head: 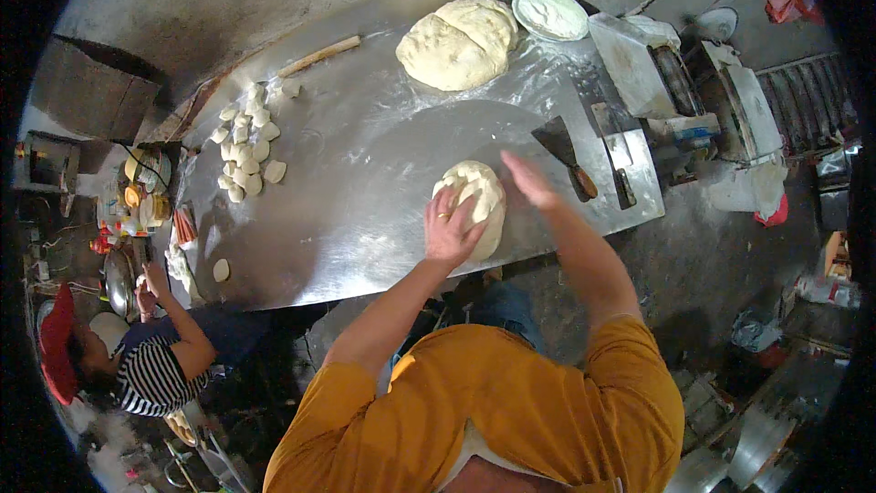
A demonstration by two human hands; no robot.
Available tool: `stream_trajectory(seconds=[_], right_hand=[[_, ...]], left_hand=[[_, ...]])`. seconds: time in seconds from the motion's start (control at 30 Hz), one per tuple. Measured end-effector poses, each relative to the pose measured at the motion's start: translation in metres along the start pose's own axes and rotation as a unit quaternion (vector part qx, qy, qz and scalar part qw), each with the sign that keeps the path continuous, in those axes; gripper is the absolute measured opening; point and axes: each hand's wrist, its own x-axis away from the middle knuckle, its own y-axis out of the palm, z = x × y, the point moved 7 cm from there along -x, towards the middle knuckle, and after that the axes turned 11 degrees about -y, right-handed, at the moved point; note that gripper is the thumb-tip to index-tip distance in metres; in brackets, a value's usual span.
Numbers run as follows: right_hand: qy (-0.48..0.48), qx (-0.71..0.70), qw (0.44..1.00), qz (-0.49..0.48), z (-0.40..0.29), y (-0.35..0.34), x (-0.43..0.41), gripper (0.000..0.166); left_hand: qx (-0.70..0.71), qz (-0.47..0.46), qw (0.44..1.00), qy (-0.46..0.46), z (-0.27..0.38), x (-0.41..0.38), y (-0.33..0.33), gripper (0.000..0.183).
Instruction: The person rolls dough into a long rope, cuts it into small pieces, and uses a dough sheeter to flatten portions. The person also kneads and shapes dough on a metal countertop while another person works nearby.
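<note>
A small lump of pale dough (490, 236) lies on the steel worktop (369, 205) near its front edge, its upper surface creased. Over the lump's near left side, my left hand (452, 222) curves its fingers and grips it. My right hand (527, 178) is raised just right of the lump, blurred, with extended fingers and nothing held. Farther back sits a much larger mass of dough (458, 44), beside a bowl of flour (551, 14). A wide scraper (564, 150) and a cleaver-like blade with a dark handle (614, 144) lie to the right of my right hand.
Several cut dough pieces (246, 150) cluster on the left, near a wooden rolling pin (319, 57); one separate piece (221, 270) lies nearer. A roller machine (674, 79) stands off the right end. At the left end, a person in a striped top (161, 376) works with both hands raised.
</note>
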Motion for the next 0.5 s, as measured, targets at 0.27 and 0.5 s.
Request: stream_trajectory(seconds=[0.27,0.5], right_hand=[[-0.174,0.160,0.970,-0.061,-0.092,0.083,0.005,0.046],[-0.345,0.452,0.803,0.180,-0.084,0.161,0.144,0.033]], left_hand=[[0.153,-0.108,0.978,-0.096,-0.022,-0.014,-0.061,0.031],[0.073,-0.038,0.973,0.216,0.023,0.050,-0.056,0.046]])
